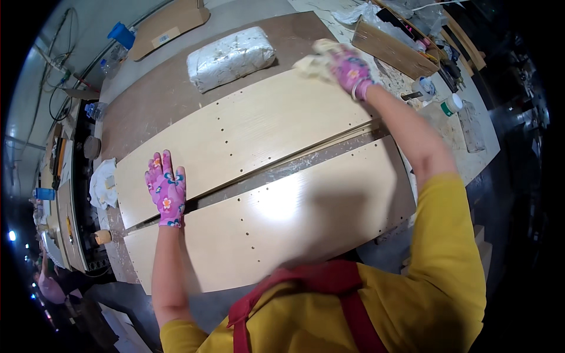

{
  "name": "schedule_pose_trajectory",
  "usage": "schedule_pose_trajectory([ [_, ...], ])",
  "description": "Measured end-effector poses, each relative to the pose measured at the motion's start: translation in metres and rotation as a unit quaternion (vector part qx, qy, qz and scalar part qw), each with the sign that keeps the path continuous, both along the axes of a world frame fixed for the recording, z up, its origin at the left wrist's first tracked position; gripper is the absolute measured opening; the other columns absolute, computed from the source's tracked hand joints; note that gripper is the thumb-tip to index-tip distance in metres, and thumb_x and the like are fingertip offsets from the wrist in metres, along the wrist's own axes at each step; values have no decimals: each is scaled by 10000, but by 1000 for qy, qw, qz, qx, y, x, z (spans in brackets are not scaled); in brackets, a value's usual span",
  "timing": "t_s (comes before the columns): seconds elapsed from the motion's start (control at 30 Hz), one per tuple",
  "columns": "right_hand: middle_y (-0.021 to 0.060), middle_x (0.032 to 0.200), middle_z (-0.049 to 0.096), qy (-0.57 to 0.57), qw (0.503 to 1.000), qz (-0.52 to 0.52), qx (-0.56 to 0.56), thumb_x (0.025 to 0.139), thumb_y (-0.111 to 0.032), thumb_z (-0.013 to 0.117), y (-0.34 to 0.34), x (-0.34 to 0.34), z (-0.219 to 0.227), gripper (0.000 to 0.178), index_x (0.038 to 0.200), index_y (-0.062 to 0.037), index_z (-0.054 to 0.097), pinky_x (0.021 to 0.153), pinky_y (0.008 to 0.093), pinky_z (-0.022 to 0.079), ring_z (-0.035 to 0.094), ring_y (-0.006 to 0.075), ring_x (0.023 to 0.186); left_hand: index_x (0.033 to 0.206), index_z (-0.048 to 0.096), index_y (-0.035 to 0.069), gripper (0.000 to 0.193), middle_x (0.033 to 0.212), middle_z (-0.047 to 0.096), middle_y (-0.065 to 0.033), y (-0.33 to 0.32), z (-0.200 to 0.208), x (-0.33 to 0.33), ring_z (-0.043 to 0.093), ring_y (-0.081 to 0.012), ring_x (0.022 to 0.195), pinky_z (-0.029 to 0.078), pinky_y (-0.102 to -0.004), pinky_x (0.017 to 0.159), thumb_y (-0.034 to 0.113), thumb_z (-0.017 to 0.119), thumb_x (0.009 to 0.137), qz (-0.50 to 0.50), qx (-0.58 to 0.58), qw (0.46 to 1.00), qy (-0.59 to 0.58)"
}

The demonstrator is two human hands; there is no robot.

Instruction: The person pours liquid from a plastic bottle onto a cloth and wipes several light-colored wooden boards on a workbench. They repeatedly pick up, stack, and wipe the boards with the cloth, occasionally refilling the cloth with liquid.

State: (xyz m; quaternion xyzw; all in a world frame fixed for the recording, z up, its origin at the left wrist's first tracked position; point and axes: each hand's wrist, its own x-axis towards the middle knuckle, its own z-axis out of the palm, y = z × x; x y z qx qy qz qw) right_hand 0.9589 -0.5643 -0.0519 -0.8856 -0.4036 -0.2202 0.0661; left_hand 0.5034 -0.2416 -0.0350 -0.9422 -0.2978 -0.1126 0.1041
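Two long pale wooden panels with rows of small drilled holes lie side by side on a worn brown table (138,126). On the left end of the far panel (194,138) rests my left hand (167,187), in a pink flowered glove, flat with its fingers stretched out. My right hand (350,69), gloved alike, is closed on a cream cloth (315,63) at the far right end of that panel. Motion blurs the cloth a little. The near panel (306,212) lies closer to my body, across a narrow gap, and my shadow falls on it.
A silvery wrapped block (231,57) sits behind the far panel. At the back right stands a cardboard box (391,50) of tools and plastic wrap, with a white jar (452,105) nearer. A crumpled white cloth (103,183) and an orange-capped container (102,237) flank the left edge.
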Motion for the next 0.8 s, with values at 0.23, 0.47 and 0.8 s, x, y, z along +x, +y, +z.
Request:
schedule_pose_trajectory([
  [0.23,64,1521,295,158,918,362,-16,874,-563,438,145,-243,13,565,1345,-253,473,1121,586,147,209,307,1427,1419,411,113,533,1459,391,-145,3,-1,-14,322,-298,1372,191,-450,1137,277,491,918,23,-21,999,-19],
  [0.47,130,1475,353,29,998,16,-61,925,-462,407,60,-72,-11,589,1403,-119,384,1101,499,263,299,322,1379,1380,451,93,490,1438,422,-131,-2,0,-8,344,-298,1355,199,-439,1136,246,456,915,31,-31,998,-33],
  [0.8,52,1526,291,180,885,429,-28,898,-464,492,172,-337,17,508,1361,-257,474,1125,545,180,224,318,1422,1397,418,74,519,1404,449,-171,39,-27,-28,406,-320,1311,275,-416,1110,89,481,882,23,-166,973,-159],
])
